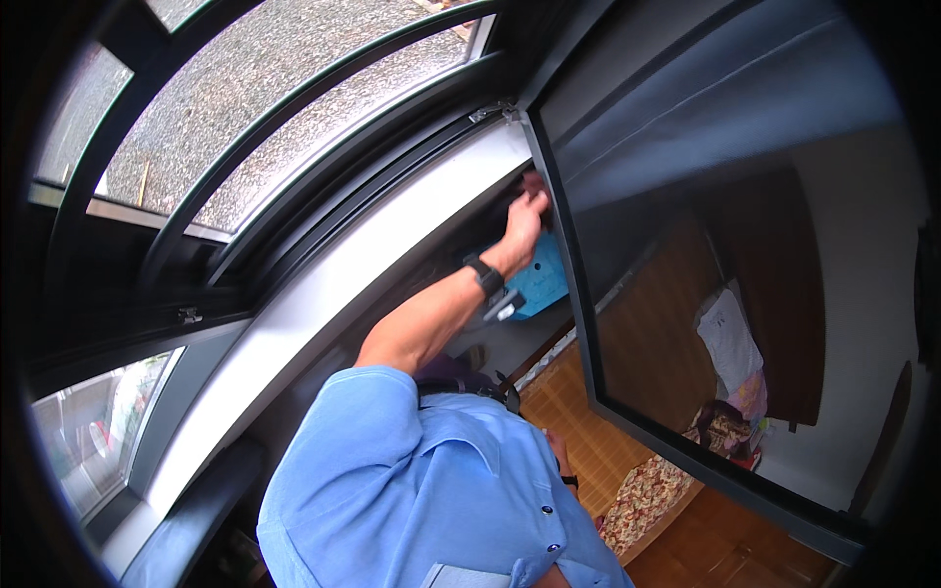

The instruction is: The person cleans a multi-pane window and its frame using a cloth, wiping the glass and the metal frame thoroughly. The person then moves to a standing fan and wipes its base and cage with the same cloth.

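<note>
My left hand (526, 219), with a black watch on its wrist, reaches to the hinged side of a window screen (735, 220) in a dark frame that stands swung inward. In its fingers is a dark reddish cloth (534, 181), bunched near the upright frame bar (562, 228). The cloth is partly hidden by the fingers. A white windowsill (382, 235) runs just left of the hand. My right hand (556, 447) hangs low beside my blue shirt, largely hidden by it; its fingers are not clear.
Dark window bars (250, 147) curve before grey ground outside. A blue plastic object (540, 283) sits below the left hand. Behind the screen is a bed with a woven mat (588, 397), a pillow (729, 331) and a patterned cloth (650, 500).
</note>
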The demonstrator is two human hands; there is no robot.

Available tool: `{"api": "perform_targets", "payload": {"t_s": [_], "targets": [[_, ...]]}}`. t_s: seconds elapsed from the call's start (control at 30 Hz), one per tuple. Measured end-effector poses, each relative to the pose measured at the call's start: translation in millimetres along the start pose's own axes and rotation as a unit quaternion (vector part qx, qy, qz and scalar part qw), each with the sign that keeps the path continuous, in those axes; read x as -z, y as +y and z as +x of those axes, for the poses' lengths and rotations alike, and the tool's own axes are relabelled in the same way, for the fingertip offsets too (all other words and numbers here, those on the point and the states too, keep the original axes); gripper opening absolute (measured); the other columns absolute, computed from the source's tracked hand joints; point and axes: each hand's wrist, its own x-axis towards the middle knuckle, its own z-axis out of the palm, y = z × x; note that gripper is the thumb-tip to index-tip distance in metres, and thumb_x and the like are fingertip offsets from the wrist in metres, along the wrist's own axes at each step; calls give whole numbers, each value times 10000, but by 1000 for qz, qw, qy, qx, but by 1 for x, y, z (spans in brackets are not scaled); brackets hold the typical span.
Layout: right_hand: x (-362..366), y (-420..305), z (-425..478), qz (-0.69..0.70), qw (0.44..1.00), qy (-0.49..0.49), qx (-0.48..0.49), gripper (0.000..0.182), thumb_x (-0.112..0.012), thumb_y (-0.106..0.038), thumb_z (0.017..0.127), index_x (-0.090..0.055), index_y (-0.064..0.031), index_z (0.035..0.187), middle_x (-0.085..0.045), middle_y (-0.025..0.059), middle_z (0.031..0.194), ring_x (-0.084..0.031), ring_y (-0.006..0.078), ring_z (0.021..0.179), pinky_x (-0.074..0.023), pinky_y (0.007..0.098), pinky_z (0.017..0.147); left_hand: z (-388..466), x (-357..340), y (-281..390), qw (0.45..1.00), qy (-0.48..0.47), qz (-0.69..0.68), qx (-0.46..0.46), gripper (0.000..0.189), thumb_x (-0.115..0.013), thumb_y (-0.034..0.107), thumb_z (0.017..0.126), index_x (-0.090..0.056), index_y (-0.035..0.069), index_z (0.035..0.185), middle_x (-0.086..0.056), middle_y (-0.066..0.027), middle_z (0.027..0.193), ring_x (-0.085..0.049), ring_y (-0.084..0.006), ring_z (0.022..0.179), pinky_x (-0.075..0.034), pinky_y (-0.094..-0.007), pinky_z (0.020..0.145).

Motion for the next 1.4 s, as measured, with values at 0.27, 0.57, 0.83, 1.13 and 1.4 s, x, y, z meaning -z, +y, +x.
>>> {"api": "perform_targets", "payload": {"t_s": [0.27,0.57,0.83,1.13,1.4], "targets": [[22,8,45,99,994,-19,-47,223,-605,-42,937,-626,-15,1158,-616,6,810,-589,125,710,-502,278,658,12,3,39,978,-67,-187,63,365,-383,430,1078,-570,144,948,-526,5,852,-500,-171,819,-419,-388,828],[11,34,22,131,990,10,-46,83,-589,-78,965,-648,-22,979,-620,11,780,-579,121,698,-463,290,598,116,3,70,930,48,-362,-49,245,-508,269,1041,-679,105,981,-715,-1,946,-641,-156,919,-464,-315,917],[-18,132,18,-93,996,-1,14,130,-549,-89,975,-638,-41,894,-604,3,755,-558,115,662,-442,292,574,6,-11,18,999,-26,-33,31,229,-424,360,1077,-553,178,1127,-594,18,978,-593,-135,923,-506,-395,809],[25,36,59,133,990,-8,-38,172,-602,-53,954,-657,-21,1114,-646,25,861,-605,122,747,-487,258,652,-121,-5,-35,961,-127,-47,243,218,-440,376,1076,-532,323,1266,-519,97,878,-535,-71,821,-471,-336,730],[19,27,55,48,999,13,7,192,-598,-89,974,-644,-22,1148,-661,34,905,-626,126,768,-514,267,682,-53,2,20,994,-42,-84,47,346,-471,308,1030,-489,114,744,-544,-70,672,-547,-214,649,-450,-357,589]]}}
